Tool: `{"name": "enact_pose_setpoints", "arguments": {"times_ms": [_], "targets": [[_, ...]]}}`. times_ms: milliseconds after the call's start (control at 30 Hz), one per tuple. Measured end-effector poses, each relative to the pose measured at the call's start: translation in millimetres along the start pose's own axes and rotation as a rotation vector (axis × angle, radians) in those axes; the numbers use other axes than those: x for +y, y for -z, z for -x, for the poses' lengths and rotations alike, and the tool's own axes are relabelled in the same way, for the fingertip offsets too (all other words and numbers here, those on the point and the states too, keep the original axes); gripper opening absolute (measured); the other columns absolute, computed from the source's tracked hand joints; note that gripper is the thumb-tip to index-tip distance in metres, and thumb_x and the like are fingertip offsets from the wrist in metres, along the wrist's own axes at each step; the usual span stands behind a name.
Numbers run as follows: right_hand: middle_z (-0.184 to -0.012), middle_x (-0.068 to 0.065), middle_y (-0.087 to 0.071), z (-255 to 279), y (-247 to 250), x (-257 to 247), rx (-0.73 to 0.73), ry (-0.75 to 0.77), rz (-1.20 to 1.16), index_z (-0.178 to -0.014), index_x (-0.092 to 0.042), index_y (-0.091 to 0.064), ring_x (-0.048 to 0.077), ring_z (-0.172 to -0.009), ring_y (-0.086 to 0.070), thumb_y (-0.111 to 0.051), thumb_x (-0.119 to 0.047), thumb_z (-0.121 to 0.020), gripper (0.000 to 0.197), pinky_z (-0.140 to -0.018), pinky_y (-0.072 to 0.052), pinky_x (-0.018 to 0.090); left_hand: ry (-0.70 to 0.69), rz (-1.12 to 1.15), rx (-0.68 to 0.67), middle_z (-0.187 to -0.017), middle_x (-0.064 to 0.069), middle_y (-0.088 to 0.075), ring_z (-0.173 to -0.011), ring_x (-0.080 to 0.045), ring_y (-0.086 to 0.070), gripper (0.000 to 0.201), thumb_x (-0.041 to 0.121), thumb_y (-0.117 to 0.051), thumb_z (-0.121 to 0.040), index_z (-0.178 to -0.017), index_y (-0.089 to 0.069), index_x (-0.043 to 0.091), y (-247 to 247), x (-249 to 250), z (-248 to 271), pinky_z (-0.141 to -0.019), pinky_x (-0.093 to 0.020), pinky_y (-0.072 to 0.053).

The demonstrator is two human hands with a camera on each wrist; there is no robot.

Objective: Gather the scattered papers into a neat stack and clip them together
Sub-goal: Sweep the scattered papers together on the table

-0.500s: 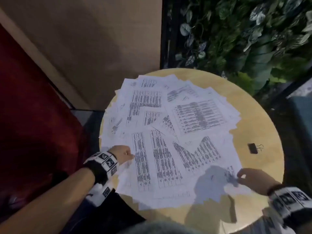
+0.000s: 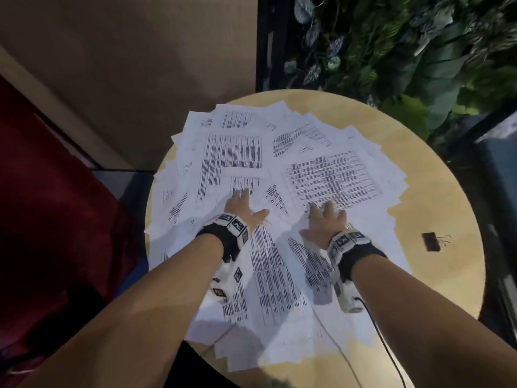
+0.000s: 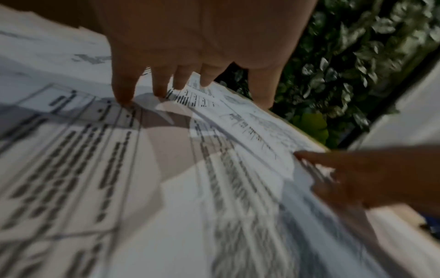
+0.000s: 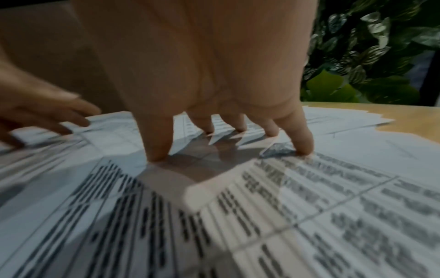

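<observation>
Several printed white papers (image 2: 279,169) lie fanned and overlapping over most of a round wooden table (image 2: 436,191). My left hand (image 2: 244,207) lies on the papers near the spread's middle, fingers straight and spread. A little to its right my right hand (image 2: 324,219) also presses on the sheets with straight fingertips (image 4: 302,148). In the left wrist view the left fingertips (image 3: 123,97) touch a printed sheet (image 3: 83,169), and the right hand (image 3: 357,169) shows at the right. A black binder clip (image 2: 432,241) sits on bare wood at the table's right side, apart from both hands.
A wall of green leafy plants (image 2: 405,51) stands behind the table. A tan wall panel (image 2: 126,65) is at the back left and a dark red surface (image 2: 42,205) at the left. A thin black cable (image 2: 391,351) runs from my right wrist device over the papers.
Both hands have moved from the near edges of the spread forward and inward onto its middle. The left went right and up, the right went left and up. The camera now looks closer.
</observation>
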State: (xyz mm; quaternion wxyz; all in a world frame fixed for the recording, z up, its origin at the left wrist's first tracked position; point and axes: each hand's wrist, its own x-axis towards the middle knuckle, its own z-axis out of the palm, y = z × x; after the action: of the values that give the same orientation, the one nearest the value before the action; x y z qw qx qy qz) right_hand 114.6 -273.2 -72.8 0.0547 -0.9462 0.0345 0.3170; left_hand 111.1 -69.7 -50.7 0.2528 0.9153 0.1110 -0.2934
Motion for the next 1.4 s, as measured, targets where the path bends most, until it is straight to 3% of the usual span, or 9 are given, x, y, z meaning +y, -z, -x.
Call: {"name": "enact_pose_setpoints", "arguments": {"times_ms": [100,267,433,733,867,933,1067,1233,1400], "targets": [[-0.157,-0.003,0.013,14.4,-12.6,-3.6,-0.02,0.117,0.068,-0.146,-0.037,-0.005,0.041,-0.143,0.008,-0.057,-0.041,-0.083,0.082,-0.107,-0.015,0.07,0.04,0.074,0.018,-0.156,-0.012,-0.015,-0.143,-0.031,-0.021,0.085,0.054,-0.044,-0.089,-0.15,-0.002,0.011,9.6,6.0,-7.6,-0.116,-0.042,-0.024],[-0.152,-0.005,-0.027,17.6,-5.3,14.7,0.194,0.117,-0.185,-0.114,-0.043,-0.058,0.026,-0.141,-0.019,-0.059,-0.031,-0.081,0.034,-0.111,-0.025,0.058,0.08,0.121,0.097,-0.15,-0.016,-0.029,-0.137,-0.032,-0.033,0.088,0.051,-0.053,-0.086,-0.149,-0.008,0.009,18.2,5.1,-14.5,-0.112,-0.042,-0.031],[-0.155,0.007,-0.012,9.3,-25.4,18.9,0.312,-0.409,-0.313,-0.144,-0.024,-0.02,0.038,-0.141,-0.01,-0.048,-0.068,-0.072,0.089,-0.107,-0.024,0.06,0.186,0.327,0.057,-0.151,-0.017,-0.022,-0.139,-0.033,-0.029,0.097,0.031,-0.072,-0.077,-0.148,-0.009,0.011,14.7,0.5,-15.4,-0.11,-0.041,-0.032],[-0.156,0.016,0.003,5.8,-11.8,6.9,0.08,-0.138,-0.085,-0.148,-0.031,-0.01,0.043,-0.142,-0.001,-0.049,-0.032,-0.092,0.068,-0.113,-0.012,0.061,0.088,0.728,0.035,-0.146,-0.012,-0.039,-0.131,-0.029,-0.044,0.084,0.002,-0.075,-0.071,-0.143,-0.032,0.015,26.0,-15.2,-12.1,-0.107,-0.045,-0.039],[-0.158,0.008,0.003,9.3,-7.1,16.8,0.067,-0.041,-0.178,-0.146,-0.041,-0.018,0.042,-0.143,0.004,-0.039,-0.018,-0.097,0.058,-0.111,-0.007,0.065,0.196,1.08,-0.141,-0.134,-0.012,-0.054,-0.122,-0.032,-0.053,0.101,0.049,-0.084,-0.053,-0.136,-0.044,0.007,27.3,-20.8,-7.3,-0.108,-0.047,-0.039],[-0.159,-0.003,0.004,9.3,-11.1,17.4,0.07,-0.01,-0.17,-0.142,-0.048,-0.022,0.039,-0.143,0.009,-0.035,-0.006,-0.096,0.063,-0.109,-0.004,0.068,0.232,0.873,-0.175,-0.132,-0.018,-0.055,-0.12,-0.034,-0.055,0.109,0.057,-0.084,-0.045,-0.133,-0.047,0.003,20.2,-24.4,-7.5,-0.105,-0.044,-0.042],[-0.157,-0.004,-0.016,8.9,-8.9,11.9,0.238,-0.046,-0.231,-0.139,-0.042,-0.033,0.029,-0.144,-0.01,-0.046,-0.015,-0.094,0.054,-0.111,-0.017,0.064,0.098,0.236,-0.071,-0.129,-0.013,-0.056,-0.117,-0.03,-0.055,0.055,0.006,-0.069,-0.078,-0.128,-0.047,0.003,17.1,-22.1,-1.4,-0.094,-0.032,-0.046],[-0.153,0.009,-0.024,0.4,2.9,19.0,0.312,-0.141,-0.316,-0.145,-0.01,-0.023,0.031,-0.142,-0.019,-0.059,-0.071,-0.069,0.104,-0.112,-0.024,0.055,-0.054,0.345,-0.063,-0.13,-0.015,-0.056,-0.121,-0.031,-0.053,0.054,-0.015,-0.054,-0.079,-0.13,-0.05,0.003,27.3,-22.5,1.1,-0.1,-0.038,-0.044],[-0.147,0.009,-0.035,1.2,8.1,19.8,0.502,0.079,-0.444,-0.125,-0.006,-0.057,0.031,-0.138,-0.027,-0.071,-0.042,-0.077,0.061,-0.115,-0.023,0.045,-0.13,0.52,-0.069,-0.117,-0.017,-0.064,-0.104,-0.024,-0.062,0.058,-0.019,-0.056,-0.077,-0.13,-0.051,0.006,40.2,-32.7,0.1,-0.09,-0.032,-0.052]]}}
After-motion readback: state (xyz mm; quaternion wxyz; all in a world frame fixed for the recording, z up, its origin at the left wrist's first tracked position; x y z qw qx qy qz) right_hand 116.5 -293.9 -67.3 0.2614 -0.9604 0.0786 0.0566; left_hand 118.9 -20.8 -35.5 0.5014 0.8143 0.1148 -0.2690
